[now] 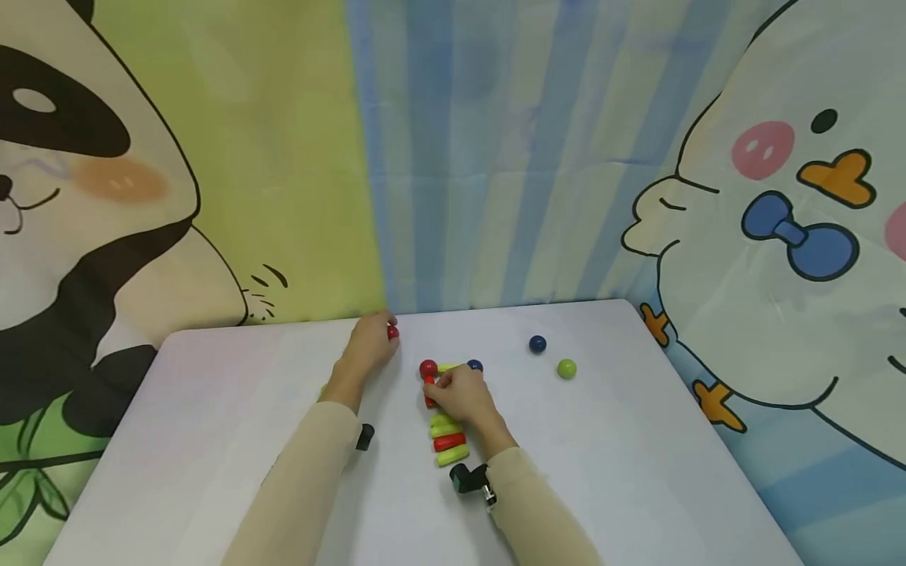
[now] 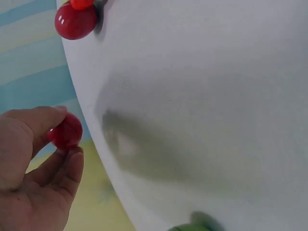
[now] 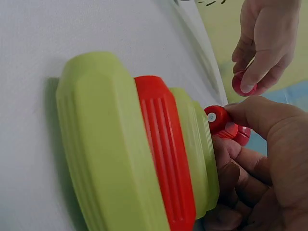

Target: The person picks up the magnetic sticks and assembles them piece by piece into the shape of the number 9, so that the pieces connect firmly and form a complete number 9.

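One red ribbed rod (image 3: pixel 166 154) is lying between light-green ribbed rods (image 3: pixel 108 144). To its right, the right hand (image 3: pixel 288 154) is pinching a red pale-dotted rod (image 3: pixel 219 123); above right, the left hand (image 3: pixel 271 41) is holding a glossy red ball (image 3: pixel 237 86).

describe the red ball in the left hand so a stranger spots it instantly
Find the white tabletop, then the bare left hand near its far edge. It pinches the glossy red ball, unlike the other red ball, which touches a red stick.

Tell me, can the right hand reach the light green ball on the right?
Probably yes: only white tabletop seems to lie between the right hand and the light green ball. The hand pinches a red stick, so it would likely have to let go first.
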A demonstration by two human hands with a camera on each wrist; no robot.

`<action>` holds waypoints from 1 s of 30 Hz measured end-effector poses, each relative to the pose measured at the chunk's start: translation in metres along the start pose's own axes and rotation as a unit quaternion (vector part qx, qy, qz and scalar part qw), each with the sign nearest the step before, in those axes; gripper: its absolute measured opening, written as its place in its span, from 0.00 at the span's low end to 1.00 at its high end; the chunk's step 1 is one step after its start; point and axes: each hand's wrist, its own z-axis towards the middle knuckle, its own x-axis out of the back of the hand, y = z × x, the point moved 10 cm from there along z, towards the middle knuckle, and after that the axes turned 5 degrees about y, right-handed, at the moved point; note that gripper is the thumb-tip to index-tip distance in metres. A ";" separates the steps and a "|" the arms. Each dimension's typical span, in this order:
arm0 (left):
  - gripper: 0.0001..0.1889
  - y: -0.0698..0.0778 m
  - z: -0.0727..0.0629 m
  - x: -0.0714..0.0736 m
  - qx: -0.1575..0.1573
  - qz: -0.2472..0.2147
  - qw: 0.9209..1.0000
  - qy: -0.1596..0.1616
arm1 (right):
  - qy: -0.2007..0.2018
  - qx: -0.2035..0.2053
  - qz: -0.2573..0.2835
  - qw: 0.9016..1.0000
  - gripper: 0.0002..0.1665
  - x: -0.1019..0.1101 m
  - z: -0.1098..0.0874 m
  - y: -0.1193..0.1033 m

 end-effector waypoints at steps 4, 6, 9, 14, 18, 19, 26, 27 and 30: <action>0.16 0.015 -0.008 -0.014 -0.009 0.004 0.999 -0.050 | 0.005 -0.028 -0.004 1.000 0.19 0.010 0.007 0.012; 0.15 0.021 -0.013 -0.018 -0.014 0.009 0.998 -0.062 | 0.008 -0.031 -0.005 0.999 0.19 0.014 0.010 0.015; 0.15 0.025 -0.020 -0.016 -0.023 0.022 0.998 -0.051 | 0.008 -0.026 0.005 1.000 0.18 0.017 0.013 0.012; 0.16 0.013 -0.038 -0.016 0.009 0.034 0.997 -0.075 | -0.028 -0.027 0.027 0.999 0.17 0.005 0.014 0.005; 0.17 0.015 -0.051 -0.017 0.010 0.013 0.996 -0.085 | -0.020 -0.020 0.026 0.999 0.17 0.005 0.015 0.004; 0.17 0.017 -0.054 -0.018 0.005 0.005 0.996 -0.089 | -0.016 -0.024 0.027 0.999 0.17 0.006 0.015 0.006; 0.16 0.019 -0.073 -0.021 0.002 -0.021 0.991 -0.134 | -0.037 -0.025 0.053 0.998 0.18 0.001 0.016 0.008; 0.16 0.018 -0.074 -0.020 0.002 -0.025 0.990 -0.139 | -0.038 -0.022 0.055 0.998 0.18 0.001 0.017 0.006; 0.15 0.021 -0.079 -0.022 0.000 -0.042 0.987 -0.158 | -0.041 -0.020 0.056 0.997 0.18 0.002 0.019 0.006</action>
